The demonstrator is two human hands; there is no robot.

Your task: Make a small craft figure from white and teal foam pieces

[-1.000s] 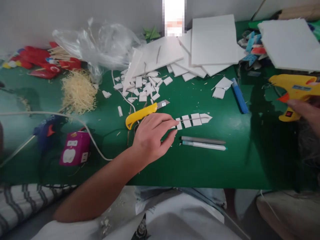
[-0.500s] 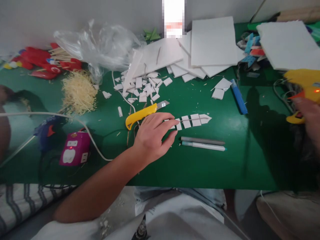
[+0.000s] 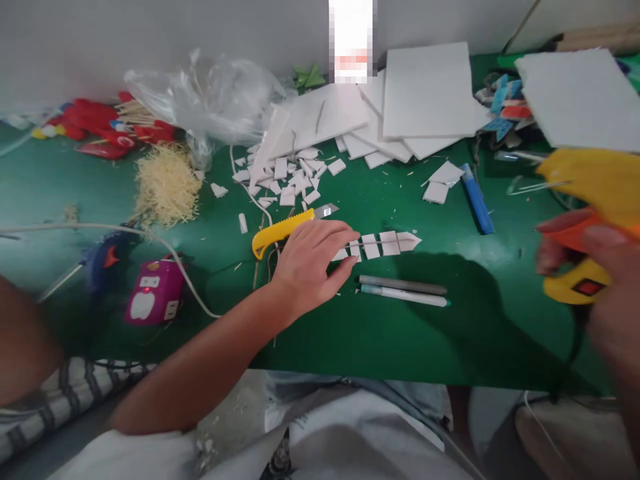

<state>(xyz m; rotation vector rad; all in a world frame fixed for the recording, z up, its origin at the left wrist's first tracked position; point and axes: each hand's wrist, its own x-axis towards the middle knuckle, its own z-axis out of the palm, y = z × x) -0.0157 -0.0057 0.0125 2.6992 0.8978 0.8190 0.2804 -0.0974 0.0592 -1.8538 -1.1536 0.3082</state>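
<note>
My left hand [image 3: 313,267] rests on the green table, its fingers and thumb bent around the left end of a row of white foam pieces [image 3: 389,243] strung along a thin brown cord. The rightmost piece is pointed. At the right edge my right hand [image 3: 607,267] is wrapped round the handle of a yellow glue gun [image 3: 590,183], with a finger at its orange trigger. A yellow cutter [image 3: 283,232], blade out, lies just behind my left hand. Two pens [image 3: 405,290] lie in front of the foam row.
Foam scraps [image 3: 295,177] and white foam boards [image 3: 427,90] lie at the back. A blue knife or marker [image 3: 477,200] is at right. Shredded straw [image 3: 167,183], a purple power adapter [image 3: 155,293], a cable and a blue glue gun [image 3: 103,263] are at left, near another person's arm.
My right hand has brought the yellow glue gun leftward and nearer, clear of the table's right side. My left hand stays at the foam row. The view has shifted slightly.
</note>
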